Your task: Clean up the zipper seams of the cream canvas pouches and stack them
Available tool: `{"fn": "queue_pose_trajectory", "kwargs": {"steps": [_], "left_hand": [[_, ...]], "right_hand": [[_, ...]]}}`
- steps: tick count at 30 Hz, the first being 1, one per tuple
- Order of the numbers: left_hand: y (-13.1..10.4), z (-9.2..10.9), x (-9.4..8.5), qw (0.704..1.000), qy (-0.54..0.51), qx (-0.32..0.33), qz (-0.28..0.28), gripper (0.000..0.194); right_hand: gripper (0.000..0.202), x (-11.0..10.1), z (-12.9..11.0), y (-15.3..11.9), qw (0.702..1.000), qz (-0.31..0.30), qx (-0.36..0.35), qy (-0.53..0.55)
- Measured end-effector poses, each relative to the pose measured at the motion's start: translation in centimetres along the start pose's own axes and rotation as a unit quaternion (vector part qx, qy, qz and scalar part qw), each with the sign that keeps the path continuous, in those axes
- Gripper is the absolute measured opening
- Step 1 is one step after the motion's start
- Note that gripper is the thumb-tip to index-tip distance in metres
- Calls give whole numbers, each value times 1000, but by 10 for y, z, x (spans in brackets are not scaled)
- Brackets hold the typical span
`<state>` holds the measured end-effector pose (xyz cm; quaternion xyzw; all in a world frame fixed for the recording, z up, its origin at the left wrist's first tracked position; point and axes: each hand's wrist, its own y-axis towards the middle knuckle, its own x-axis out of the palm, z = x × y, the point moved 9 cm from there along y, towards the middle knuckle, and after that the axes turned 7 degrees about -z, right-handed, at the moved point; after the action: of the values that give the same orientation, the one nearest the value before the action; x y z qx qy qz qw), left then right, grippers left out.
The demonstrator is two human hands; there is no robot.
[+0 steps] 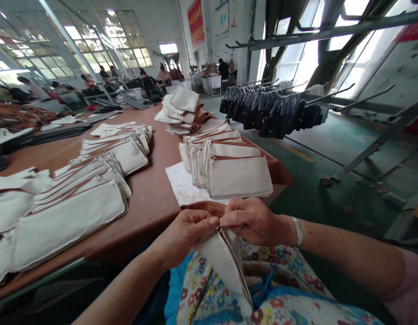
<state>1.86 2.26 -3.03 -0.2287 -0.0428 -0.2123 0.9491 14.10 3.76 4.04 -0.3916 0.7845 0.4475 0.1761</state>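
Note:
A white fabric pouch piece (222,266) with a brown-edged seam hangs down over the flowered apron. My left hand (185,234) pinches its top end between thumb and fingers. Close against it, my right hand (254,221) is closed on the same end, and a small dark thing, too small to name, shows at its fingers. Brown material (205,206) lies just behind both hands at the table edge. Beyond them, a stack of white pouches (239,176) stands partly on a white sheet (178,183).
The brown-covered table (151,194) carries rows of white pouches (70,221) at left and another pile (182,106) farther back. A metal rack (361,158) with hanging black items (273,117) stands at right. Several people sit in the background.

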Motion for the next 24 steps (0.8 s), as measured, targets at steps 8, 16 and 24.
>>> {"fn": "queue_pose_trajectory", "kwargs": {"steps": [8, 16, 24], "left_hand": [[-12, 35, 12, 956, 285, 73, -2, 37], [-21, 58, 23, 895, 418, 149, 38, 29], [-12, 25, 18, 987, 123, 105, 7, 37]], "right_hand": [[25, -6, 28, -7, 966, -16, 177, 188], [41, 15, 38, 7, 903, -214, 243, 283], [33, 9, 25, 14, 975, -110, 150, 120]]}}
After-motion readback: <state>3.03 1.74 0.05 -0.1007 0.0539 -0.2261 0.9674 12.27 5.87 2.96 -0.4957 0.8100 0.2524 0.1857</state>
